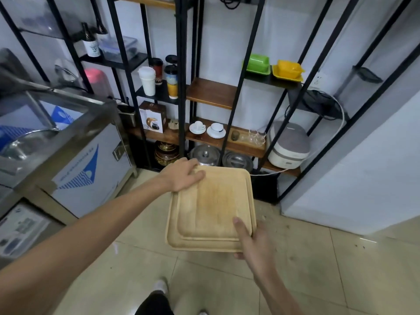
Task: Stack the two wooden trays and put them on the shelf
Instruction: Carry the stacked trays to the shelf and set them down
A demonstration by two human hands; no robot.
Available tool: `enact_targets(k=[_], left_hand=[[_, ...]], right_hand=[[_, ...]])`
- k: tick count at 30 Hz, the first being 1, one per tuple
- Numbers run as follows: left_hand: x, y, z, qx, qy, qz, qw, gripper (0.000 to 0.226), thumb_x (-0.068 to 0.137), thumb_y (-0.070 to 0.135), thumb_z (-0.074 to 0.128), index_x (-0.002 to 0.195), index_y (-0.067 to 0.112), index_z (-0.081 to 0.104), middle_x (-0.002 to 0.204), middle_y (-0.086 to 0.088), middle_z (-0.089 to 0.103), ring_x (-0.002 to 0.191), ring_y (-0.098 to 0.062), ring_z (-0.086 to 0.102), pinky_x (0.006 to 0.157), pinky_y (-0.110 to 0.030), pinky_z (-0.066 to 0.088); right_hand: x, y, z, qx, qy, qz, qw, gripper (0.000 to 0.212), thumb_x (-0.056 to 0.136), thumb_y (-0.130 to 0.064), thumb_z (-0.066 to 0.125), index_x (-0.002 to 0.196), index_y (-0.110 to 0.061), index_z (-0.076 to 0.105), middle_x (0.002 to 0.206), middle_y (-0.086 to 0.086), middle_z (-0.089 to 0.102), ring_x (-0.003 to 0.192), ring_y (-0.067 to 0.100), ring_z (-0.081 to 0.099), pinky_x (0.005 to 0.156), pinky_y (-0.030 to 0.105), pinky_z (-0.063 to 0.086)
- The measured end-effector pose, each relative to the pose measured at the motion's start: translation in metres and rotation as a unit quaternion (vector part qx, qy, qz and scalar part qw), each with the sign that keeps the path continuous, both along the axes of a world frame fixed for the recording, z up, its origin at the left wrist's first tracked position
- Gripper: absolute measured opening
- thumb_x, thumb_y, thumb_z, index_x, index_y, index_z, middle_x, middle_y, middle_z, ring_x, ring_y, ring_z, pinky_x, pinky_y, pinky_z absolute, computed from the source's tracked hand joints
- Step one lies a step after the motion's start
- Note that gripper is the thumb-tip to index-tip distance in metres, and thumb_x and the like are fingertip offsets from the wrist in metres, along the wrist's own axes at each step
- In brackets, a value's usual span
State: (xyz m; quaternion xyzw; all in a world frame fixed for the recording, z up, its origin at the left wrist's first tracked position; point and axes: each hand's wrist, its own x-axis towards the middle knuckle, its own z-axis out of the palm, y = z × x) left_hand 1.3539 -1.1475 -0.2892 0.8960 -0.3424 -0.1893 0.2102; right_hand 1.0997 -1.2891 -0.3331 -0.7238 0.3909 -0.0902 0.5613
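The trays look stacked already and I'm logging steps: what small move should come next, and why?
Probably lift the trays forward and up toward the bare wooden shelf. The smaller tray already sits nested in the larger, with the left hand at the far corner and the right hand at the near corner, over the floor.

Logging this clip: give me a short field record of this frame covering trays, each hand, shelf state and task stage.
trays: two wooden trays stacked, smaller on top, held above the floor
left hand: grips the far left corner
right hand: grips the near right corner, thumb on top
shelf: one bare wooden board at mid height; others carry cups, glasses, cookware
stage: stacked, not yet shelved
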Motion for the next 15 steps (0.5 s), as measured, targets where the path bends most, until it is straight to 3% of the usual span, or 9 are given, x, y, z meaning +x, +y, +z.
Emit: enact_targets(k=[12, 15], left_hand=[[0.235, -0.038, -0.013, 0.004, 0.013, -0.039, 0.999, 0.041, 0.096, 0.058, 0.046, 0.104, 0.019, 0.056, 0.103, -0.003, 0.056, 0.103, -0.027, 0.058, 0.088, -0.042, 0.047], [0.29, -0.052, -0.008, 0.023, 0.014, -0.053, 0.998, 0.046, 0.096, 0.059, 0.046, 0.11, 0.017, 0.058, 0.107, -0.002, 0.056, 0.106, -0.027, 0.059, 0.09, -0.043, 0.048]], right_hand=[[0.224, -0.014, -0.015, 0.038, 0.01, -0.052, 0.998, 0.05, 0.086, -0.06, 0.071, 0.11, -0.018, 0.059, 0.104, -0.002, 0.068, 0.088, 0.016, 0.072, 0.05, 0.033, 0.063], [0.275, -0.017, -0.01, 0.038, 0.009, -0.066, 0.997, 0.046, 0.085, -0.061, 0.071, 0.105, -0.021, 0.059, 0.103, -0.002, 0.069, 0.086, 0.016, 0.072, 0.049, 0.031, 0.062]])
